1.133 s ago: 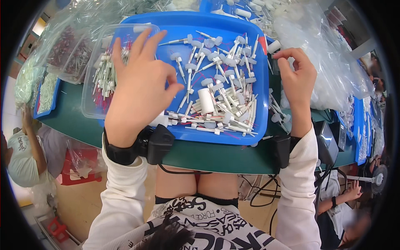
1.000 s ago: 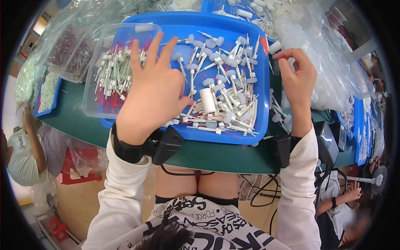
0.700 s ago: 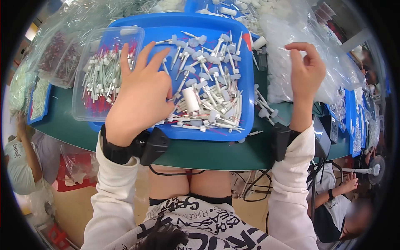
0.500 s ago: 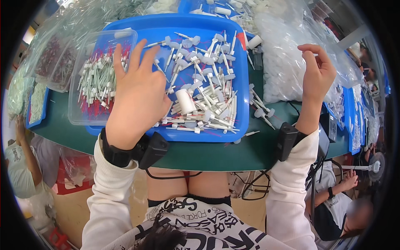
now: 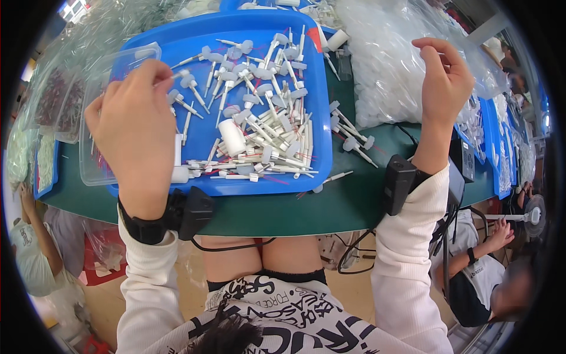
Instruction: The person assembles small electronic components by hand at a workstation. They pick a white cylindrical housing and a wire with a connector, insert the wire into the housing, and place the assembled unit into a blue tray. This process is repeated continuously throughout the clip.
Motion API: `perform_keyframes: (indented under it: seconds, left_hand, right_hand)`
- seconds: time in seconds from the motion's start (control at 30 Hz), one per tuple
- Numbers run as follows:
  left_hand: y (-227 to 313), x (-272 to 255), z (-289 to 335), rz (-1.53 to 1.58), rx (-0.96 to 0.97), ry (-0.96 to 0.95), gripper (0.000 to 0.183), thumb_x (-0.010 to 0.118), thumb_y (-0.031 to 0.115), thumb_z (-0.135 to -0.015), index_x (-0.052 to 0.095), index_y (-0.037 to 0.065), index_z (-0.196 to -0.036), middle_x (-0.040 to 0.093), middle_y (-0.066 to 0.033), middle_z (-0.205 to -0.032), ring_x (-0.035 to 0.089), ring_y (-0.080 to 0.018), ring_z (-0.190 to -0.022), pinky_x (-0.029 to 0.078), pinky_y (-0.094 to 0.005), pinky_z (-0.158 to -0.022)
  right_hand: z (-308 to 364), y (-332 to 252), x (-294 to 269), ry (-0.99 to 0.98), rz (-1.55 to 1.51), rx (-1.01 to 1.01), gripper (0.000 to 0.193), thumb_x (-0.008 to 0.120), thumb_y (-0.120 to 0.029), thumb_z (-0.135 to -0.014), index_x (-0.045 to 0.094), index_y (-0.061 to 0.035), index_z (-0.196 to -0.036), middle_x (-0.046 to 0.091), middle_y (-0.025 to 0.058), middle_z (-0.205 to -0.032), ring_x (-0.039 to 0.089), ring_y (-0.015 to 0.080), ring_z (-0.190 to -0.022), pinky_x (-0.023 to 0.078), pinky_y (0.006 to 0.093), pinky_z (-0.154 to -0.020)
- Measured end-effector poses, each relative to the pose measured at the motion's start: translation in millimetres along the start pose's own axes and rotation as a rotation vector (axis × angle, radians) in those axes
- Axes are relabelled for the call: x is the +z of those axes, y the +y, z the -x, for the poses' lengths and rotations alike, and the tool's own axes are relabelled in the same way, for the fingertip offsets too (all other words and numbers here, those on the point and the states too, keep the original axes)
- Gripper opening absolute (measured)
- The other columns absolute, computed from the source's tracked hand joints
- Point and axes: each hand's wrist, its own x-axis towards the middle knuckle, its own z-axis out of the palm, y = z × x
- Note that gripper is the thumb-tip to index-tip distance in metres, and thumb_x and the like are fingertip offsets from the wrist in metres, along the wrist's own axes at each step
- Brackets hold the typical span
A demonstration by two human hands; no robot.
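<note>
My left hand (image 5: 138, 133) hangs over a clear plastic box (image 5: 97, 168) and the left side of a blue tray (image 5: 253, 187). Its fingers bend downward. The tips and thumb are largely hidden, so I cannot tell whether it holds anything. In the tray lies a loose heap of thin white sticks (image 5: 268, 127) with grey caps and fine red wires, plus a thick white cylinder (image 5: 232, 137). My right hand (image 5: 445, 85) is raised beside a big clear bag of white pieces (image 5: 386, 76), index finger and thumb curled together; anything between them is too small to see.
Several white sticks (image 5: 354, 138) lie on the green table (image 5: 259, 215) right of the tray. More boxes and plastic bags crowd the far left. A black cable (image 5: 236, 249) hangs below the front edge. One co-worker sits at the lower right, another at the left.
My left hand has moved left from above the tray, and its spread fingers now bend down. The right hand keeps its pinched shape, slightly higher. The whole view has shifted a little.
</note>
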Motion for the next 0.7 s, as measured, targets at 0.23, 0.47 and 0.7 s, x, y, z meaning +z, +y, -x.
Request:
perform_keyframes:
  seconds: [0.23,0.47,0.7]
  left_hand:
    - [2.8,1.1,-10.3,0.5,-0.123,0.139,0.016,0.052,0.006,-0.087,0.066,0.008,-0.095,0.062,-0.0063,-0.075,0.058,-0.0147,-0.067,0.04,-0.0255,-0.064]
    - [15.9,6.7,-2.0,1.244,-0.192,-0.187,0.013,0.044,0.006,-0.093,0.053,-0.002,-0.097,0.057,-0.0048,-0.071,0.051,-0.0097,-0.063,0.04,-0.0227,-0.059]
    - [20.1,0.9,-0.2,1.642,-0.192,-0.587,0.028,0.043,0.008,-0.092,0.038,-0.002,-0.118,0.066,-0.0174,-0.088,0.065,-0.0184,-0.077,0.046,-0.0294,-0.077]
  right_hand:
    - [-3.4,-2.3,-1.8,0.052,0.164,-0.025,0.012,0.058,-0.008,-0.068,0.069,-0.0087,-0.071,0.054,-0.0013,-0.061,0.042,0.009,-0.055,0.033,0.0254,-0.051]
    - [-49.2,16.0,-42.7,0.514,0.319,-0.1,0.02,0.051,-0.003,-0.068,0.068,-0.0069,-0.079,0.063,0.0104,-0.081,0.058,0.0225,-0.076,0.046,0.0332,-0.069]
    - [-112.8,47.8,-7.5,-0.505,0.748,-0.08,0.022,0.053,-0.008,-0.07,0.067,-0.0044,-0.088,0.066,0.0162,-0.09,0.062,0.0345,-0.082,0.048,0.0344,-0.078]
